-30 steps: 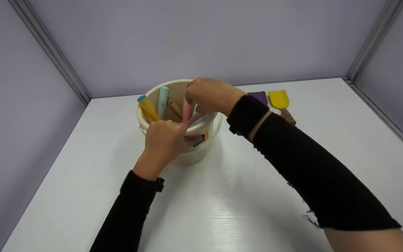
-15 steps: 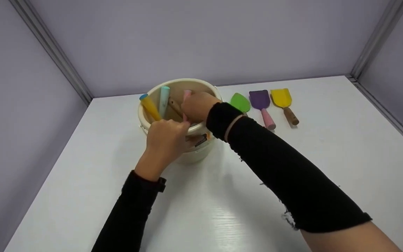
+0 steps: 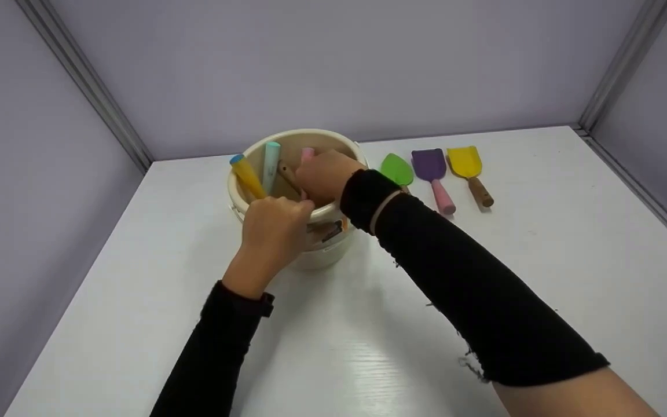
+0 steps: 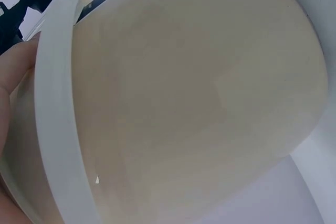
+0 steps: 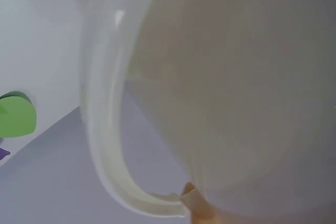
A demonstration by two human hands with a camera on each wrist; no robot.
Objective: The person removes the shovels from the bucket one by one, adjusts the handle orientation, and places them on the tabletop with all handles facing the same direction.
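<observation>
Bucket (image 3: 322,249), cream plastic, stands on the white table (image 3: 542,260) directly under both hands. Left hand (image 3: 272,231) grips the near rim, fingers curled over the edge; the left wrist view shows only the bucket wall (image 4: 199,93) pressed close to the palm. Right hand (image 3: 325,174) reaches down into the bucket mouth, fingers curled among the handles; it appears to close on the pink handle (image 3: 308,154), though the grip itself is hidden, so I cannot tell for certain.

Inside, left of the right hand, 3 more handles stand: a yellow handle with a blue tip (image 3: 246,175), a pale mint handle (image 3: 270,165) and a wooden handle (image 3: 288,175).

Right of the right hand, 3 toy spades lie side by side on the table: green spade (image 3: 396,169), purple spade (image 3: 433,174), yellow spade (image 3: 468,168).

Judgement: 3 tools are out, at least 4 are in the bucket; emptying looks roughly half done.
</observation>
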